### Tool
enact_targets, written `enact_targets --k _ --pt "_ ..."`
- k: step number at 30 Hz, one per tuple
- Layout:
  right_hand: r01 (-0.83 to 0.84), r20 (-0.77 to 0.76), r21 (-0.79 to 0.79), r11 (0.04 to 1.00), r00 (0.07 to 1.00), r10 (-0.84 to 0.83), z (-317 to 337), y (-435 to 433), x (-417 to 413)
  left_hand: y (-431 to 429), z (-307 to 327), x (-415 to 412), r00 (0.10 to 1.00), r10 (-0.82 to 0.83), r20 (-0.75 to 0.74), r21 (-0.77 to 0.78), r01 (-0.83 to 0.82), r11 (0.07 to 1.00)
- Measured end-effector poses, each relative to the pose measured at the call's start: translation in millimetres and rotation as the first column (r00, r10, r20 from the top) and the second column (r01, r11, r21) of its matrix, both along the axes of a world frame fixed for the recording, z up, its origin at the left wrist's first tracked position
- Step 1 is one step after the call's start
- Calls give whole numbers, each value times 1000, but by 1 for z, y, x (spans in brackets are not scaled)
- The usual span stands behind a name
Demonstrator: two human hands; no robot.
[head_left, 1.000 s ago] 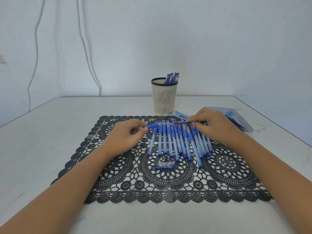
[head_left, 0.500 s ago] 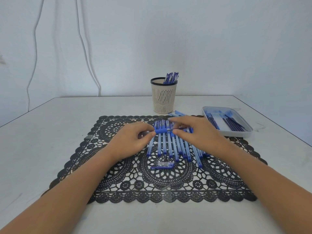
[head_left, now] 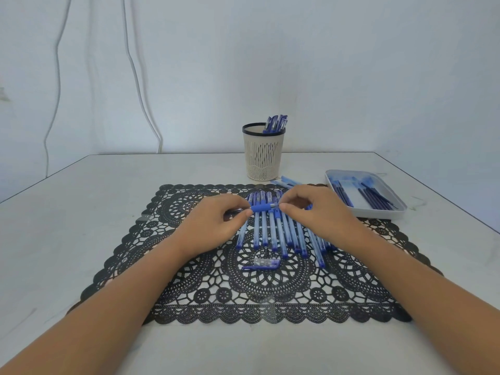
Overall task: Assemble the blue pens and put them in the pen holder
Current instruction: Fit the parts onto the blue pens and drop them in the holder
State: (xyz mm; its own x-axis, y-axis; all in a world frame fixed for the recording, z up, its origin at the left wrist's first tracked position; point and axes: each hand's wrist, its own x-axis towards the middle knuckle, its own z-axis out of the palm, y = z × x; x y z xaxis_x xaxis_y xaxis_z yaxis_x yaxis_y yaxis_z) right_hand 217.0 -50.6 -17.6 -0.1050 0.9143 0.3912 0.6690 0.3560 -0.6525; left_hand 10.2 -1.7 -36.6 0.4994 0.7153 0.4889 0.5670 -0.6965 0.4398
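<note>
Hands (head_left: 212, 226) (head_left: 322, 213) two, pen (head_left: 262, 207) one, holder (head_left: 263, 155) one

The wall (head_left: 351, 63) at the back is plain and pale, a bit blue-grey. Thin white cords (head_left: 132, 60) hang down it on the left side, and one more cord (head_left: 58, 63) hangs further left. A big white table (head_left: 67, 226) stands right against the wall. A black lacy mat (head_left: 189, 307) lies flat on the table. The light is soft and even.
</note>
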Motion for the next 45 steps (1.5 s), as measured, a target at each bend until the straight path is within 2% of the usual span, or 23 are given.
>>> enact_targets --k 4,7,10,13,21,25,28,31,36,45 --pt "7 -15 -69 998 1000 -8 1 1 5 1 1 -2 1000 25 10 -7 -25 1000" --pt "2 59 -134 991 998 6 6 -2 9 1 1 -4 999 41 13 -21 -41 999" --pt "-123 198 -193 973 967 162 14 -11 4 2 1 -6 998 64 22 -45 -63 997" --pt "-252 265 -274 928 908 324 16 -19 -7 3 0 -6 996 80 34 -51 -78 996" --pt "-264 377 -231 936 863 337 6 -16 -17 2 1 -5 996 84 23 -53 -83 995" --pt "-233 230 -174 957 935 269 8 -17 -16 2 1 -6 996 82 22 -58 -81 995" --pt "-70 -8 -93 993 998 70 9 -10 -10 0 2 -5 997 78 23 -70 -76 995" --pt "70 -190 -49 996 979 -78 7 -3 -2 -1 3 -4 997 72 22 -68 -70 995" --pt "126 -225 -62 990 965 -137 4 1 1 -1 3 -4 997 70 25 -55 -69 996" --pt "45 -242 -59 997 969 -58 2 1 -2 -2 3 -2 998 50 28 -46 -48 998"
